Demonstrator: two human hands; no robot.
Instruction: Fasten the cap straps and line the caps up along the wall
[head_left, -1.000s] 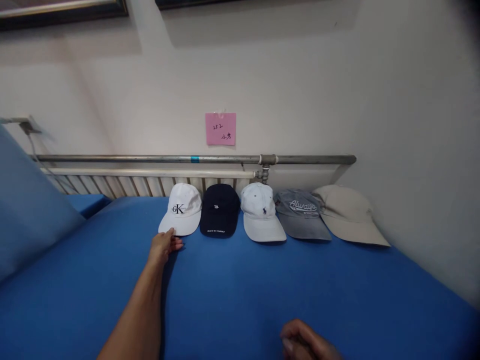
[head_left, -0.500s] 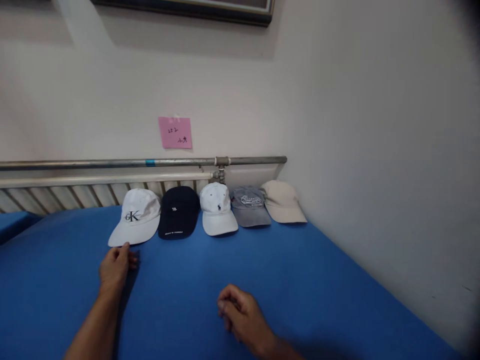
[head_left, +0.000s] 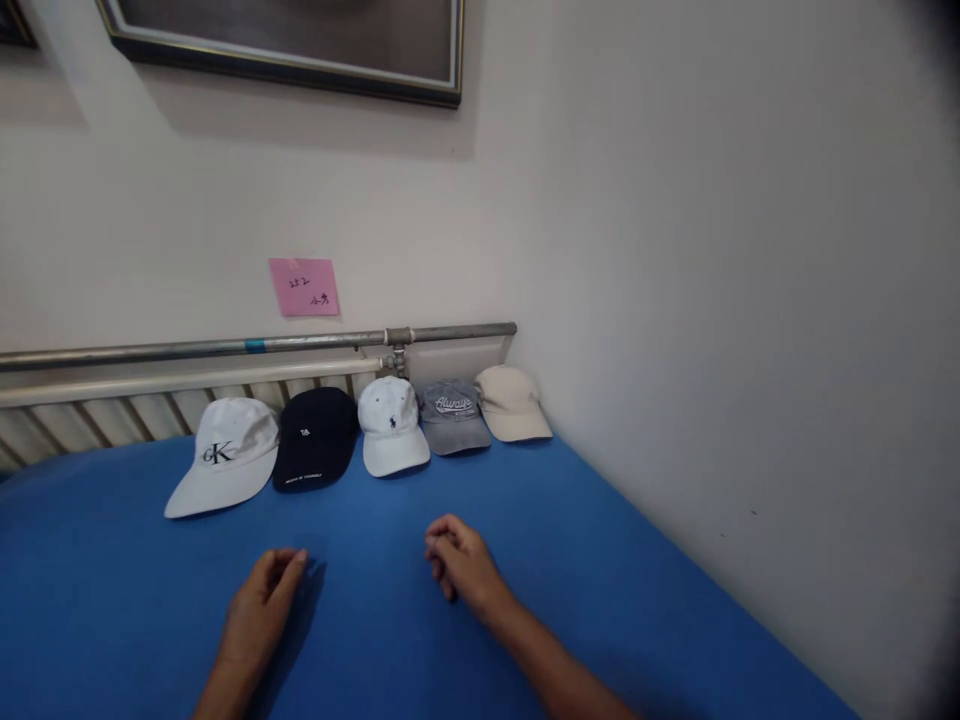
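Five baseball caps stand in a row along the back of a blue-covered surface: a white cap with CK letters [head_left: 229, 458], a black cap [head_left: 315, 440], a white cap with a small dark logo [head_left: 391, 427], a grey cap reading "Always" [head_left: 454, 418] and a beige cap [head_left: 514, 405]. My left hand [head_left: 264, 600] hovers below the black cap, apart from it, its fingers loosely bent with nothing in them. Over the blue cover in front of the grey cap is my right hand [head_left: 461, 562], half curled and holding nothing.
Metal pipes [head_left: 322, 343] and a radiator [head_left: 161, 415] run behind the caps. A pink note [head_left: 304, 288] is stuck on the wall above, under a framed picture [head_left: 300, 70]. The plain wall [head_left: 735, 300] bounds the blue surface [head_left: 375, 640] on the right.
My left hand has left the brim of the CK cap and drawn back toward me and right. My right hand has shifted slightly forward. The view has turned right and up.
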